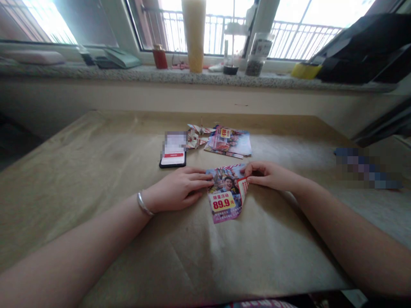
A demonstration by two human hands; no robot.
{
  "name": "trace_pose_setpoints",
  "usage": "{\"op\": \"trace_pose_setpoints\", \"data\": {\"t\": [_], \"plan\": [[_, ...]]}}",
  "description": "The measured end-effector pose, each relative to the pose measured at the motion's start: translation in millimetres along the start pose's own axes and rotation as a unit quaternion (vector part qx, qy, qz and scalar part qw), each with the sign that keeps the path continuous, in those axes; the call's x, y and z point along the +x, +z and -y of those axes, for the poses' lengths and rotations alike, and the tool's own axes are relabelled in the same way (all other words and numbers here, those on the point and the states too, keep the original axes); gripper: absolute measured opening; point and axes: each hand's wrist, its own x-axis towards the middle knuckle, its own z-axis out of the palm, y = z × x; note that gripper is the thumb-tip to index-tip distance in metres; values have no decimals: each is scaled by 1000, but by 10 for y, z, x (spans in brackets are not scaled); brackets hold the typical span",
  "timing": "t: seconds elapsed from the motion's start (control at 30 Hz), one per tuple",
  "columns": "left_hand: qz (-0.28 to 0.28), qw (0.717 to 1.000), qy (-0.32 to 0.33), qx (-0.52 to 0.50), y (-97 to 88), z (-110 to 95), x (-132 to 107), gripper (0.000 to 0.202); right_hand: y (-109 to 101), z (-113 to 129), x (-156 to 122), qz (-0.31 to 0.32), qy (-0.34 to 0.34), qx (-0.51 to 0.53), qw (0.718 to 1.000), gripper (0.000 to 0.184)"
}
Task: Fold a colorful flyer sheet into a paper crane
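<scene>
A colourful printed flyer (224, 194), marked 89.9, lies on the table in front of me, its right side folded over so the pale back shows. My left hand (183, 188) rests flat with fingers stretched out, their tips touching the flyer's left edge. On the other side, my right hand (268, 174) pinches the flyer's folded right edge between thumb and fingers. Just beyond are a stack of similar flyers (236, 143), folded paper cranes (196, 139) and a phone (174, 159) with its screen lit.
The table (96, 179) has a tan cover. A blurred bluish item (366, 169) lies at its right side. On the stone windowsill (128, 76) stand a tall yellow cylinder (194, 38), a red bottle (159, 57), a clear container (257, 53) and a black bag (362, 49).
</scene>
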Motion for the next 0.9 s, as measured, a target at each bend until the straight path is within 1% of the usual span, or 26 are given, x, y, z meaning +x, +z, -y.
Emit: {"op": "trace_pose_setpoints", "data": {"t": [0.1,0.2,0.3,0.37,0.43,0.57,0.7,0.77,0.9], "plan": [[0,1000,-9,-14,-5,-37,6,41,24,41,4,-24,4,-19,1000,19],[8,999,9,-35,-11,-86,9,42,66,102,18,-51,19,-41,998,18],[14,998,26,-52,-12,-122,8,44,148,148,45,-80,36,-73,993,15],[11,998,23,-56,-6,-129,5,42,214,167,67,-109,33,-99,989,11],[8,998,20,-58,0,-124,3,40,271,183,90,-125,32,-127,983,9],[7,998,20,-65,-5,-102,6,39,341,228,130,-152,19,-173,973,8],[17,995,35,-94,-16,-90,16,41,377,265,158,-172,-20,-240,955,5],[6,994,44,-96,-7,-91,20,40,390,261,168,-173,-34,-257,950,5],[-24,996,55,-67,29,-115,32,35,407,220,182,-176,-38,-245,953,6]]}}
